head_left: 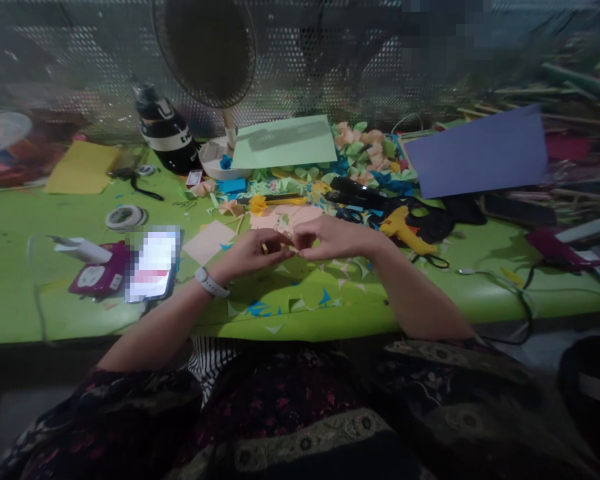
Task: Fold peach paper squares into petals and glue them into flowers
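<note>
My left hand (pixel 260 252), with a white watch on its wrist, and my right hand (pixel 330 237) meet over the green table (pixel 350 323). Both have their fingers pinched together, tips nearly touching. Whatever lies between them is too small and hidden to make out. Pink paper (pixel 263 221) lies just behind the fingers, and a pale pink paper square (pixel 210 241) is left of my left hand. Beyond them sits a yellow paper flower (pixel 258 204). Blue, pink and green paper scraps (pixel 325 297) are scattered below my hands.
A phone (pixel 153 273) and a roll of tape (pixel 125 217) lie at left. Behind stand a black bottle (pixel 167 137) and a fan (pixel 205 53). A green sheet (pixel 285 143), heaped paper flowers (pixel 370 150), a purple sheet (pixel 480 153) and a yellow glue gun (pixel 405 230) are farther right.
</note>
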Action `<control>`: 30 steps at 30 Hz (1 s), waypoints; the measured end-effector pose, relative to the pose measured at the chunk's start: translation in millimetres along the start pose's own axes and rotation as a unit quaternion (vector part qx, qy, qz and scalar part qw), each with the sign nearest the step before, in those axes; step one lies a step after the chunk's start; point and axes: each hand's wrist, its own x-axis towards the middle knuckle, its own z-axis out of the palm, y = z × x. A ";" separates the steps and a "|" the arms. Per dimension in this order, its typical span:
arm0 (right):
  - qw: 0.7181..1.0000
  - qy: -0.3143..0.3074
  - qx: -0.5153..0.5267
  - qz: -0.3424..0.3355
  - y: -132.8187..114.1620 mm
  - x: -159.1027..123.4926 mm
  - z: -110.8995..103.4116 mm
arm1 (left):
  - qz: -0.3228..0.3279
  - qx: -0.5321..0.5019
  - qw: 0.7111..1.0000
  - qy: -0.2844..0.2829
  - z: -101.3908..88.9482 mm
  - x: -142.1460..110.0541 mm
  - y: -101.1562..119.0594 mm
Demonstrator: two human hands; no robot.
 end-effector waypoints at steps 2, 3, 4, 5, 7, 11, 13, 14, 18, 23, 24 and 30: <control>1.000 0.005 0.006 0.003 -1.0 0.4 0.5 | 0.012 0.005 1.000 0.009 0.0 0.9 -4.1; 1.000 0.009 0.004 0.006 -1.3 0.9 0.6 | 0.018 0.003 1.000 0.017 -0.2 1.3 -6.2; 1.000 0.014 0.001 0.008 -1.4 1.5 0.6 | 0.026 0.001 0.999 0.027 -0.5 1.8 -7.9; 1.000 0.021 -0.003 0.008 -1.2 2.2 0.6 | 0.035 -0.001 0.999 0.039 -1.0 2.1 -9.3; 0.999 0.038 -0.006 -0.001 0.0 3.6 0.6 | 0.048 0.001 0.997 0.064 -2.1 2.6 -10.4; 0.998 0.066 0.003 -0.018 4.3 4.8 -0.7 | 0.054 0.011 0.994 0.093 -4.4 2.9 -9.5; 0.998 0.067 0.016 -0.011 5.8 3.2 -3.3 | 0.055 0.015 0.992 0.109 -4.9 2.9 -9.6; 0.997 0.067 0.024 -0.003 6.3 1.7 -5.5 | 0.053 0.014 0.991 0.122 -4.9 3.0 -10.1; 0.988 0.132 0.068 0.033 10.4 -7.1 -18.4 | 0.027 -0.014 0.985 0.172 -5.4 3.5 -12.5; 0.949 0.297 0.067 0.086 28.4 -20.3 -37.9 | -0.048 -0.090 0.975 0.197 -6.3 2.6 -10.7; 0.947 0.299 0.046 0.107 33.2 -23.9 -41.6 | -0.067 -0.115 0.971 0.200 -6.3 2.3 -10.1; 0.951 0.074 -0.107 0.280 59.3 -41.9 -52.4 | -0.142 -0.238 0.936 0.216 -6.7 2.5 -9.6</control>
